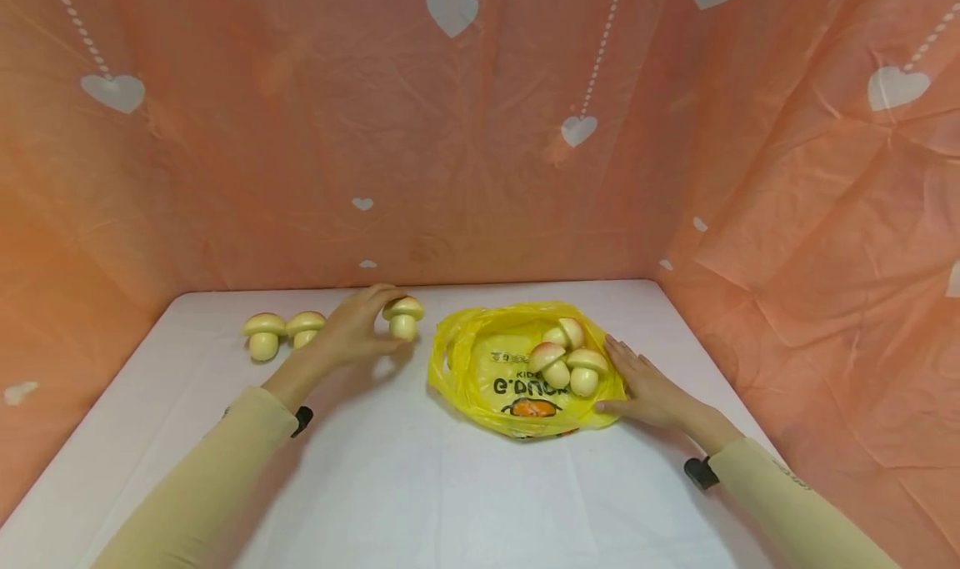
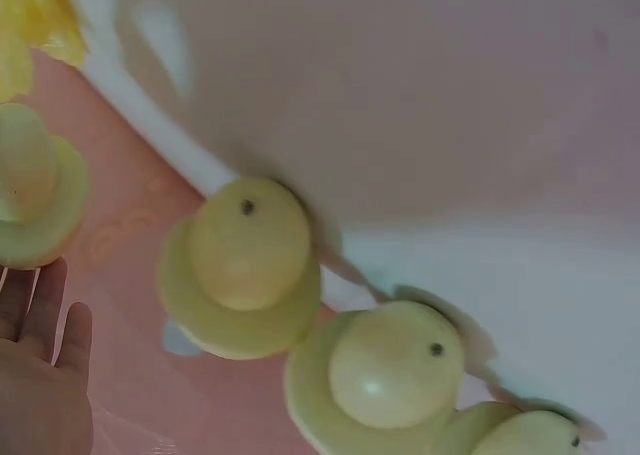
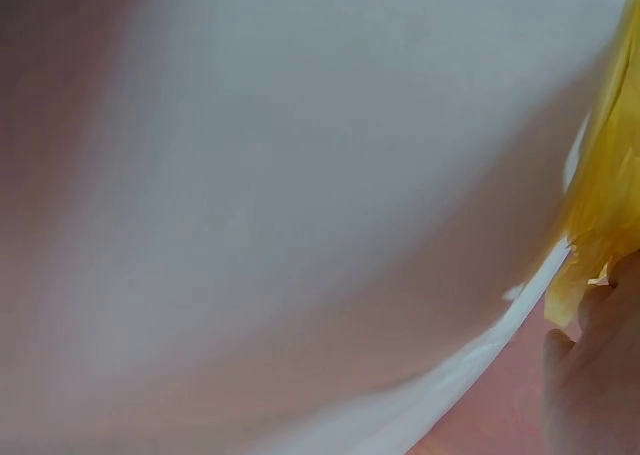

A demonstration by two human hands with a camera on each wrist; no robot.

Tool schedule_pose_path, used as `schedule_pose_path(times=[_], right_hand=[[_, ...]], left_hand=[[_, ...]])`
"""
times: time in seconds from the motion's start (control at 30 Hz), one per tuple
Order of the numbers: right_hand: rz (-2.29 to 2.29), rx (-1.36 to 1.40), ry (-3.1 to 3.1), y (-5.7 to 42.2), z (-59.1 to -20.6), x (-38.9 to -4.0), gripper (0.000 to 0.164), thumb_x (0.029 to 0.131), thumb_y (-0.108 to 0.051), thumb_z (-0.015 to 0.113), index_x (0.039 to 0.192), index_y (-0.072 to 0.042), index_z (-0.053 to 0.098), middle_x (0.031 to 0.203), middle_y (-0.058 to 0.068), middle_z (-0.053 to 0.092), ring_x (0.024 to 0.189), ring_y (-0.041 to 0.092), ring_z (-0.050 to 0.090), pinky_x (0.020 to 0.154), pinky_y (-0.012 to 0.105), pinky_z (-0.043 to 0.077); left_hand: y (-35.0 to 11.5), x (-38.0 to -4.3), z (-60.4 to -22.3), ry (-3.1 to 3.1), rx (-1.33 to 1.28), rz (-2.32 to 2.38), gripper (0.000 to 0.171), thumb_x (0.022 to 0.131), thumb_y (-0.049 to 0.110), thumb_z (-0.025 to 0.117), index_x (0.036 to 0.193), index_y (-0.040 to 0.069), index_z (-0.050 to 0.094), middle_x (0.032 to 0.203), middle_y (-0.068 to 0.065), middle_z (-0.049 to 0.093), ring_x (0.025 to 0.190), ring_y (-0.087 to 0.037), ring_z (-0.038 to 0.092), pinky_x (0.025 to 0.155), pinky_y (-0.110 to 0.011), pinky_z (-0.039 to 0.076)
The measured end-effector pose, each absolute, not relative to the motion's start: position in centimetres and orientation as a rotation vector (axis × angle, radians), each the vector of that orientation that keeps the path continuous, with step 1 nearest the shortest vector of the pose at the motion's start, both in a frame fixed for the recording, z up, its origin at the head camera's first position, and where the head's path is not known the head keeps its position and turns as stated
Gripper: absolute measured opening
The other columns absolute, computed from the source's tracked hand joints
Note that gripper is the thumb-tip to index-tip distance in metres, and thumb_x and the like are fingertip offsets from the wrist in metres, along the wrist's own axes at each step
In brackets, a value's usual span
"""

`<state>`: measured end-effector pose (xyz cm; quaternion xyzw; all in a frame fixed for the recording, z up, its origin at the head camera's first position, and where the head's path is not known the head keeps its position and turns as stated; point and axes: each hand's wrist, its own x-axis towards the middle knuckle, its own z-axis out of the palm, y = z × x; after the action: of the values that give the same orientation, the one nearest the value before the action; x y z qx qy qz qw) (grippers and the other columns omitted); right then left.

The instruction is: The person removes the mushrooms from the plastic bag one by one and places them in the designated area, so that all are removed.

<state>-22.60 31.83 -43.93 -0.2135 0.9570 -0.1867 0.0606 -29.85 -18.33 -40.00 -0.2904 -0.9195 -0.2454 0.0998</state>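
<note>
Toward the back middle of the table, my left hand (image 1: 356, 329) holds a toy mushroom (image 1: 403, 326) with a reddish-topped cap, fingers at the cap and thumb low by the stem. The left wrist view shows that mushroom (image 2: 28, 185) at the left edge, against the fingers. To its right, a yellow plastic bag (image 1: 465, 386) lies spread with its mouth wide, three mushrooms (image 1: 585, 371) grouped inside on the right. My right hand (image 1: 656, 394) rests against the bag's right edge, fingers extended and thumb apart. The right wrist view catches only part of this hand and the yellow plastic (image 3: 610, 175).
Left of my left hand stand more mushrooms (image 1: 263, 336) in a row, one partly covered by the hand; the left wrist view shows three (image 2: 250, 245). A white cloth covers the table (image 1: 420, 494). Orange heart-printed curtains (image 1: 480, 202) enclose its back and sides.
</note>
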Motion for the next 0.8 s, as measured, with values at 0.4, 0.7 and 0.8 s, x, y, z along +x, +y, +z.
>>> schedule_pose_path(times=[0.4, 0.7, 0.8], right_hand=[[-0.554, -0.646, 2.904, 31.9, -44.0, -22.6, 0.109, 0.093, -0.056, 0.072, 0.163, 0.006, 0.015, 0.172, 0.023, 0.010, 0.156, 0.048, 0.010, 0.123, 0.067, 0.010], [-0.546, -0.651, 2.910, 32.1, -44.1, -22.7, 0.110, 0.093, -0.057, 0.071, 0.163, 0.005, 0.014, 0.172, 0.023, 0.010, 0.156, 0.049, 0.011, 0.123, 0.067, 0.011], [-0.545, -0.647, 2.909, 32.1, -44.0, -22.6, 0.110, 0.093, -0.056, 0.072, 0.163, 0.005, 0.014, 0.172, 0.023, 0.010, 0.156, 0.049, 0.011, 0.123, 0.067, 0.010]], left_hand=[[-19.5, -31.1, -41.4, -2.764, -0.885, -0.563, 0.072, 0.077, 0.029, 0.091, 0.137, 0.001, 0.061, 0.140, -0.020, 0.058, 0.131, -0.042, 0.053, 0.111, -0.062, 0.039], [-19.6, -31.9, -42.2, -2.778, -0.871, -0.486, 0.068, 0.077, 0.028, 0.090, 0.134, 0.002, 0.062, 0.138, -0.020, 0.060, 0.128, -0.040, 0.056, 0.107, -0.062, 0.042], [-19.6, -32.1, -42.3, -2.789, -0.860, -0.486, 0.068, 0.078, 0.028, 0.090, 0.134, 0.002, 0.062, 0.138, -0.019, 0.059, 0.129, -0.041, 0.055, 0.108, -0.062, 0.042]])
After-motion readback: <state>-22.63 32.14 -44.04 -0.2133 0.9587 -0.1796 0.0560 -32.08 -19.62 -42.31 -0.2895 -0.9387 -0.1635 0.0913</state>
